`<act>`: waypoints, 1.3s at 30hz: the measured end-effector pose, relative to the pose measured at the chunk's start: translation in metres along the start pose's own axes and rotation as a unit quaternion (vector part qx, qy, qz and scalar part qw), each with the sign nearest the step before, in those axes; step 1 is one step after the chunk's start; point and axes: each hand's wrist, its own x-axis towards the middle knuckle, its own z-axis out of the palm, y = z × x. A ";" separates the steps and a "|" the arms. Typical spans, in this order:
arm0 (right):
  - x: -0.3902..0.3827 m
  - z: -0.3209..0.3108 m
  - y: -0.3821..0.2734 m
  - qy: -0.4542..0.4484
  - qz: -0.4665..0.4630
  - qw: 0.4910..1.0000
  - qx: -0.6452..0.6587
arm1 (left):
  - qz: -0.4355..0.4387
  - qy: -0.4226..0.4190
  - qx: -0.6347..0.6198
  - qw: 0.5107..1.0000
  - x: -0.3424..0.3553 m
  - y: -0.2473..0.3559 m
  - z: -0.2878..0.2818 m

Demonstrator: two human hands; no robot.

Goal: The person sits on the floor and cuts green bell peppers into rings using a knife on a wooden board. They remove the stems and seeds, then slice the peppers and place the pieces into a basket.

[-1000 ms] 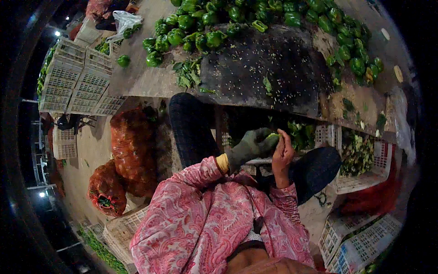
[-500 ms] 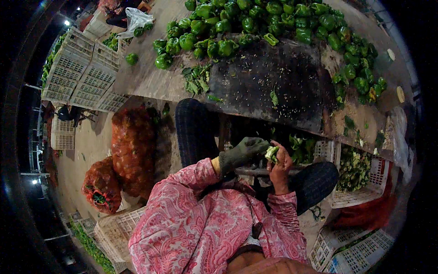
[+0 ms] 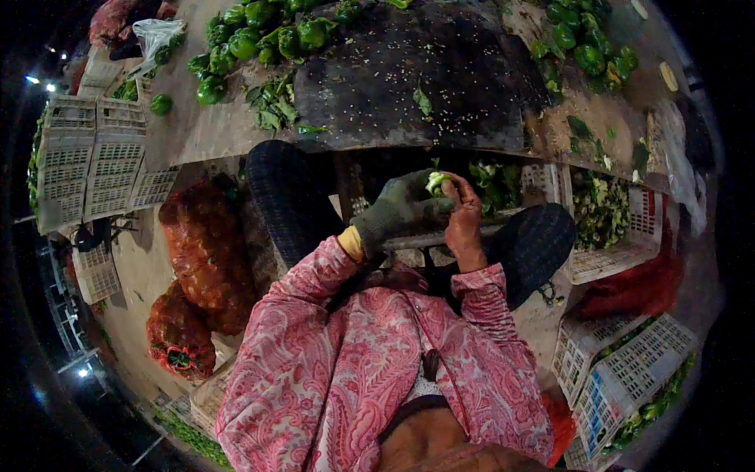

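Note:
My left hand, in a dark olive glove with a yellow cuff, is curled against my right hand above my lap; whatever sits in its fingers is mostly hidden. My bare right hand has thumb and fingers closed on a small pale green and white vegetable piece, probably part of a pepper. Just beyond my hands, a dark board sprinkled with pale seeds lies on the worktable, with green peppers and loose leaves around it.
A crate of trimmings stands below the table at right, with more crates nearer me. Orange mesh sacks lie at left beside stacked white crates. A red heap and plastic sheet are at right.
The camera's view has shifted, raising the table in the picture. My hands have drawn closer together and turned, with the cut piece now upward at their tips.

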 end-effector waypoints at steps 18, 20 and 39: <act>-0.010 -0.024 -0.004 -0.079 0.010 0.990 -0.112 | -0.015 -0.076 0.083 0.993 -0.008 0.022 0.015; -0.016 -0.027 0.004 -0.071 0.022 0.995 -0.072 | 0.033 -0.088 0.178 0.979 -0.013 0.018 0.018; -0.020 -0.029 0.009 -0.045 0.197 0.969 0.145 | 0.206 -0.031 0.289 0.934 -0.036 -0.029 0.003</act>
